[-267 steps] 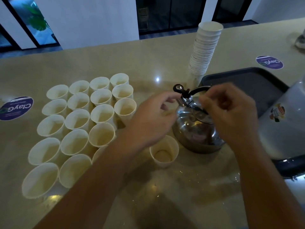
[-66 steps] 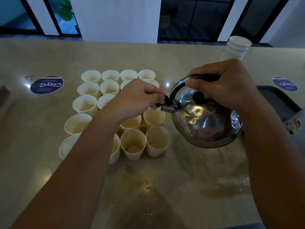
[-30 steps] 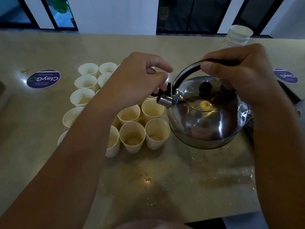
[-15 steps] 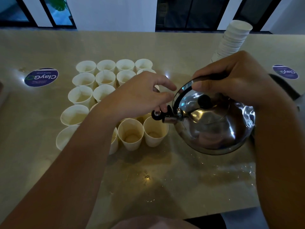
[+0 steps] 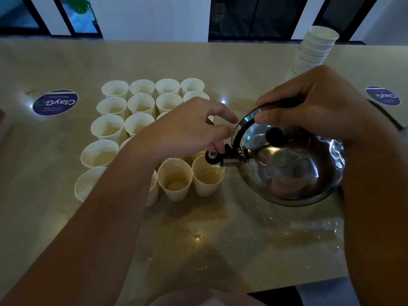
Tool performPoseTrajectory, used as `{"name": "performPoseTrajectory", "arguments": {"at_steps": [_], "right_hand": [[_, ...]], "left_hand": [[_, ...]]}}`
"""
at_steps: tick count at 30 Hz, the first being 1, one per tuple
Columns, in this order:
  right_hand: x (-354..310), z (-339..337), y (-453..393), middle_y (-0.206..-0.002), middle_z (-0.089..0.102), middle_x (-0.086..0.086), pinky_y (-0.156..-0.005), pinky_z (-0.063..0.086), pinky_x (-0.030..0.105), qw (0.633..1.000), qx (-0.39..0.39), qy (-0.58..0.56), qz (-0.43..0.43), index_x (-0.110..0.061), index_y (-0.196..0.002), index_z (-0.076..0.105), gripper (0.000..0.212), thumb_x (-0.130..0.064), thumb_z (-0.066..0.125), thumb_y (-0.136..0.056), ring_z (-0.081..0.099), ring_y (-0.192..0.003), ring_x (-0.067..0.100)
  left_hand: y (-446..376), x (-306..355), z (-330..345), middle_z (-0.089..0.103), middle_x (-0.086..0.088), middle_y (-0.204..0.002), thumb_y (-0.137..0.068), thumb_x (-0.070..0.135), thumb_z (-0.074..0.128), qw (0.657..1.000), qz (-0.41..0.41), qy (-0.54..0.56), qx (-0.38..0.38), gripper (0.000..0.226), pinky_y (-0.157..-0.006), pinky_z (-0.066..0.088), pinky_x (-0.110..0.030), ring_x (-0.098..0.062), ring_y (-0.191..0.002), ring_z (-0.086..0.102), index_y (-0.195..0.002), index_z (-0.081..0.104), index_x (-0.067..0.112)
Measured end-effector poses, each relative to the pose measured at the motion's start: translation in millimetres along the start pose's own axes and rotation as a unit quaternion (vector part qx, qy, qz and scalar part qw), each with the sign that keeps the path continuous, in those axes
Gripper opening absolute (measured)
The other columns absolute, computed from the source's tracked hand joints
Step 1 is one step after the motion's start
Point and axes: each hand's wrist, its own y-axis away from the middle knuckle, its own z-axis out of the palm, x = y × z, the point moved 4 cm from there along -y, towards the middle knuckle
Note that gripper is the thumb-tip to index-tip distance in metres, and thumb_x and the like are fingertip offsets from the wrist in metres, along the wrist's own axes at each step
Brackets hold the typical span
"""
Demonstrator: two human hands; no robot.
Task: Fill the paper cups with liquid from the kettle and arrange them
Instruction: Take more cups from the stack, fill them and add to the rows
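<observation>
The kettle (image 5: 284,164) hangs tilted over the surface (image 5: 220,239), spout pointing left toward the cups, its end right above the rim of the near-right cup (image 5: 207,175). That's the relation that counts: the spout-to-body axis runs left-right, and the cup sits just below and left of the spout. The right hand (image 5: 318,102) has its grip wrapped round the black handle on top, carrying the weight. The left hand (image 5: 194,129) is closer to the cup; its grip pinches the small lever by the spout cap (image 5: 212,156), which looks lifted. No stream is clear to me in this dim light. Left of that cup stands another cup (image 5: 174,180) with a little liquid at the bottom, and beyond it the block of cups (image 5: 141,102). The left forearm crosses the near-left cups. Behind the kettle, a spare cup stack (image 5: 313,51); puddles shine just in front.
</observation>
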Motion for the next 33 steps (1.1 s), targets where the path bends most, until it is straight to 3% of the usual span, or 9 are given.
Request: {"name": "performPoseTrajectory", "arguments": {"at_steps": [8, 13, 16, 18, 21, 26, 29, 33], "right_hand": [[1.4, -2.0, 1.7, -0.08, 0.07, -0.035, -0.069, 0.046, 0.0, 1.0, 0.012, -0.001, 0.009, -0.04, -0.09, 0.073, 0.026, -0.043, 0.074, -0.065, 0.067, -0.082, -0.011], [13.6, -3.9, 8.0, -0.077, 0.074, -0.022, -0.065, 0.05, 0.006, 0.996, 0.055, -0.063, 0.024, -0.034, -0.091, 0.076, 0.024, -0.039, 0.075, -0.068, 0.069, -0.074, -0.005], [27.6, -0.9, 14.2, -0.061, 0.07, -0.01, -0.051, 0.041, 0.014, 0.983, 0.105, -0.147, 0.03, -0.028, -0.09, 0.078, 0.021, -0.032, 0.076, -0.07, 0.054, -0.05, 0.004], [42.1, -0.3, 17.6, -0.056, 0.062, -0.003, -0.047, 0.035, 0.025, 0.968, 0.153, -0.195, 0.049, -0.026, -0.087, 0.081, 0.02, -0.034, 0.078, -0.069, 0.041, -0.05, 0.018], [63.5, 2.5, 20.1, -0.056, 0.051, 0.007, -0.044, 0.028, 0.024, 0.942, 0.199, -0.26, 0.077, -0.023, -0.088, 0.082, 0.022, -0.034, 0.08, -0.069, 0.032, -0.049, 0.018], [91.6, 7.6, 31.8, -0.055, 0.05, 0.004, -0.043, 0.028, 0.022, 0.916, 0.247, -0.296, 0.112, -0.014, -0.097, 0.081, 0.022, -0.025, 0.08, -0.078, 0.032, -0.048, 0.016], [106.6, 9.6, 40.6, -0.052, 0.056, -0.003, -0.04, 0.032, 0.019, 0.893, 0.283, -0.32, 0.144, -0.006, -0.103, 0.078, 0.027, -0.02, 0.078, -0.08, 0.038, -0.044, 0.011], [120.0, 14.2, 48.9, -0.05, 0.058, -0.008, -0.041, 0.036, 0.014, 0.874, 0.303, -0.338, 0.174, -0.001, -0.103, 0.075, 0.017, -0.007, 0.072, -0.088, 0.045, -0.042, 0.004]], "left_hand": [[-1.4, -0.4, 0.6, 0.076, 0.007, -0.078, -0.097, 0.03, 0.061, 1.0, 0.004, 0.003, 0.0, 0.027, -0.083, 0.056, -0.028, -0.005, -0.075, 0.073, -0.123, 0.064, 0.031], [-1.8, 3.5, -4.2, 0.076, 0.011, -0.077, -0.097, 0.032, 0.06, 1.0, 0.016, -0.01, 0.014, 0.026, -0.07, 0.046, -0.015, 0.0, -0.075, 0.071, -0.122, 0.064, 0.032], [-4.6, 10.1, -10.0, 0.075, 0.014, -0.08, -0.097, 0.035, 0.06, 0.998, 0.025, -0.038, 0.035, 0.026, -0.07, 0.041, -0.013, 0.006, -0.079, 0.068, -0.122, 0.064, 0.035], [-8.2, 16.3, -12.7, 0.074, 0.014, -0.088, -0.095, 0.036, 0.061, 0.996, 0.037, -0.058, 0.058, 0.026, -0.071, 0.041, -0.014, 0.004, -0.085, 0.067, -0.121, 0.065, 0.037], [-16.0, 25.4, -9.2, 0.07, 0.014, -0.098, -0.095, 0.036, 0.062, 0.994, 0.049, -0.076, 0.059, 0.028, -0.072, 0.045, -0.016, 0.0, -0.088, 0.066, -0.122, 0.065, 0.036], [-33.6, 35.3, 9.9, 0.069, 0.012, -0.105, -0.094, 0.038, 0.063, 0.993, 0.054, -0.106, 0.016, 0.032, -0.082, 0.051, -0.023, -0.003, -0.093, 0.065, -0.126, 0.063, 0.035], [-46.3, 37.2, 23.9, 0.069, 0.012, -0.106, -0.093, 0.037, 0.065, 0.993, 0.053, -0.101, -0.023, 0.03, -0.078, 0.05, -0.019, -0.002, -0.094, 0.065, -0.123, 0.064, 0.036], [-66.4, 33.1, 41.1, 0.064, 0.007, -0.121, -0.091, 0.037, 0.067, 0.992, 0.048, -0.102, -0.047, 0.033, -0.085, 0.049, -0.023, -0.007, -0.107, 0.06, -0.124, 0.064, 0.034]]}}
